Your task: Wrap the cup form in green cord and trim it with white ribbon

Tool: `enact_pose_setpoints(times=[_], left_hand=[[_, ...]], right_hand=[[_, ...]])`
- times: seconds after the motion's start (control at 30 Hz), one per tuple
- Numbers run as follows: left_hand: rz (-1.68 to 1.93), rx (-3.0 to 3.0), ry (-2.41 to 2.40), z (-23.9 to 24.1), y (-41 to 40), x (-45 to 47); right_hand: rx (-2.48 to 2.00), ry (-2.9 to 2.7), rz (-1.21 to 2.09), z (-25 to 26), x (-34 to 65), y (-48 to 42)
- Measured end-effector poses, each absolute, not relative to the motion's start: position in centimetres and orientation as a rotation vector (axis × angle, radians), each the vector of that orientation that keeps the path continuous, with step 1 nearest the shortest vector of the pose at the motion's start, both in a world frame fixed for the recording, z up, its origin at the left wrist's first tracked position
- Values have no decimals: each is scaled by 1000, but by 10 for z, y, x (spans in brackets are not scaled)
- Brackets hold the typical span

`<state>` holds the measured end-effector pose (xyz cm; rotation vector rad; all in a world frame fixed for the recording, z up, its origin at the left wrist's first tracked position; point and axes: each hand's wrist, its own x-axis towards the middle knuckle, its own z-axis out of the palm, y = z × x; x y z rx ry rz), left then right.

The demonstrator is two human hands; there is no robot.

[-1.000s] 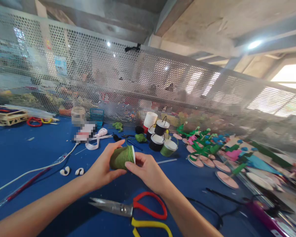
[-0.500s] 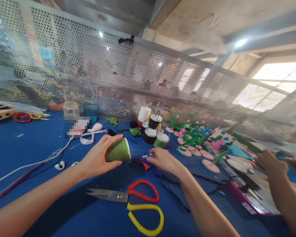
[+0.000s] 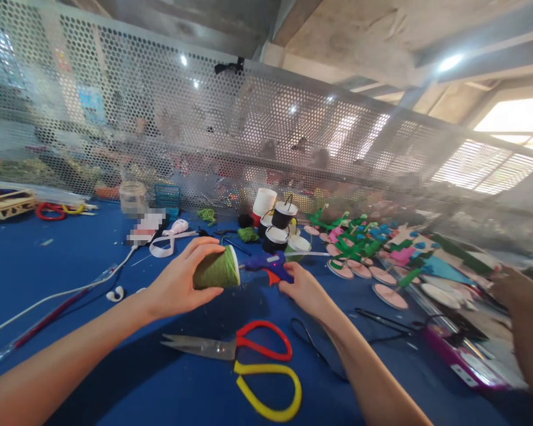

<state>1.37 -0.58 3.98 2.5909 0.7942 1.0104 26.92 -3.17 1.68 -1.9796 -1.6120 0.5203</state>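
Observation:
My left hand is wrapped round a paper cup covered in green yarn, held on its side with the rim facing right. My right hand grips a blue glue gun with a red trigger, its nozzle pointing left, close to the cup's rim. Both hands hover above the blue table.
Scissors with one red and one yellow handle lie just in front of my hands. Small black, white and green cups stand behind. Pink discs with green pieces spread to the right. Another person's arm reaches in at the right edge. A perforated metal screen backs the table.
My right hand left the cup's rim, reached to the right onto the table, and now holds the blue glue gun up beside the cup. The left hand kept the cup.

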Motion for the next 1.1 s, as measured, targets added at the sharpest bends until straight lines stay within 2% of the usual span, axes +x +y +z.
enact_pose_setpoints(times=[0.2, 0.27, 0.5, 0.73, 1.1], left_hand=[[872, 2647, 742, 44, -4, 10], [875, 2632, 732, 45, -3, 10], [939, 2584, 769, 46, 3, 7], [884, 2695, 841, 45, 9, 2], [846, 2641, 904, 47, 11, 2]], right_hand=[[-1424, -1238, 925, 33, 257, -47], [-1339, -1258, 964, 38, 251, -55], [-1328, -1522, 749, 47, 241, -78], [-1347, -1704, 262, 40, 235, -79], [-1304, -1795, 78, 37, 236, -77]])
